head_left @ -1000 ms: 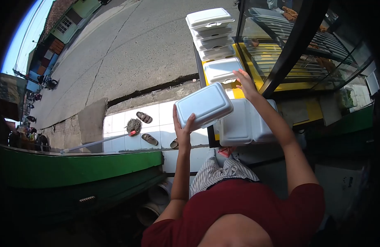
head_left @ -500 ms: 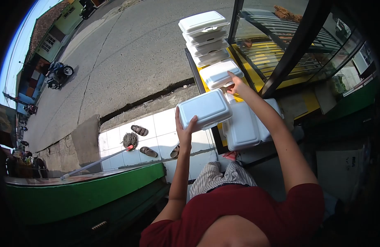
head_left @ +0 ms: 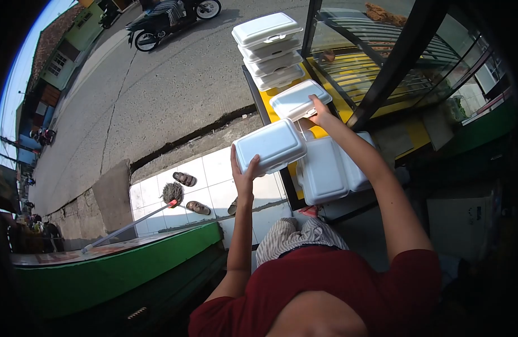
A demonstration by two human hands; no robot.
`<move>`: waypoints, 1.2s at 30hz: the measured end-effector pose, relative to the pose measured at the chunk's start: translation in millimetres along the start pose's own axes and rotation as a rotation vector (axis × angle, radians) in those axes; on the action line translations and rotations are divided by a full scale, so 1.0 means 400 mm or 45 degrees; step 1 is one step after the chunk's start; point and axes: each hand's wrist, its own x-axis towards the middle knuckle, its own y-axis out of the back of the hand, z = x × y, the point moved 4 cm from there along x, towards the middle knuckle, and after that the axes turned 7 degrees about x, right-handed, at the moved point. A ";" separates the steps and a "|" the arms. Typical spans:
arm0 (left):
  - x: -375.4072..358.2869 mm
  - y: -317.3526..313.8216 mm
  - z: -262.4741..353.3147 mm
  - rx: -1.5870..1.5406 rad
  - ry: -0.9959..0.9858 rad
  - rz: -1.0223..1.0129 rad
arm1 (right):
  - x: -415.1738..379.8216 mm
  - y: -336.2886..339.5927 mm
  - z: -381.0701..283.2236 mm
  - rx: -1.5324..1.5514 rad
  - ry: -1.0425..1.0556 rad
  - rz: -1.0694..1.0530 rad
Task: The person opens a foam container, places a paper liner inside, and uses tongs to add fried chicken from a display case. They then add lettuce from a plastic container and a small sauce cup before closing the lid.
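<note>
In my left hand is a closed white foam takeout box, held level with the thumb along its near side and fingers at its left edge. My right hand grips the right corner of a second foam takeout box, thumb on its lid and the other fingers partly hidden below. That box looks slightly tilted above the yellow counter. Just beyond it rises a stack of closed foam boxes. Under my right forearm lies a larger two-panelled white foam piece.
A glass display case with a black frame and fried food inside stands at the right. Left of me are a green ledge, a mop and sandals on white tiles. A motorcycle is on the road.
The box under my right hand has tilted and its near edge has risen a little. My left hand still holds its box. A motorcycle has moved across the road at the top.
</note>
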 end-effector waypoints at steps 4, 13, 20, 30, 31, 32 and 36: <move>0.019 0.017 0.001 0.038 -0.014 0.064 | 0.004 -0.012 -0.031 0.068 -0.034 -0.109; 0.176 -0.117 -0.042 0.239 -0.286 -0.015 | -0.168 -0.126 -0.146 -0.021 0.025 -0.380; 0.319 -0.313 -0.052 0.221 -0.457 -0.053 | -0.199 -0.119 -0.158 -0.100 0.026 -0.378; 0.410 -0.350 -0.166 -0.048 -0.437 -0.311 | -0.118 -0.082 -0.058 -0.010 -0.080 -0.273; 0.414 -0.347 -0.176 -0.067 -0.432 -0.316 | -0.112 -0.079 -0.045 0.004 -0.080 -0.272; 0.419 -0.344 -0.188 -0.086 -0.428 -0.321 | -0.106 -0.075 -0.032 0.018 -0.080 -0.271; 0.416 -0.336 -0.204 -0.230 -0.395 -0.315 | -0.141 -0.089 -0.029 -0.057 0.046 -0.290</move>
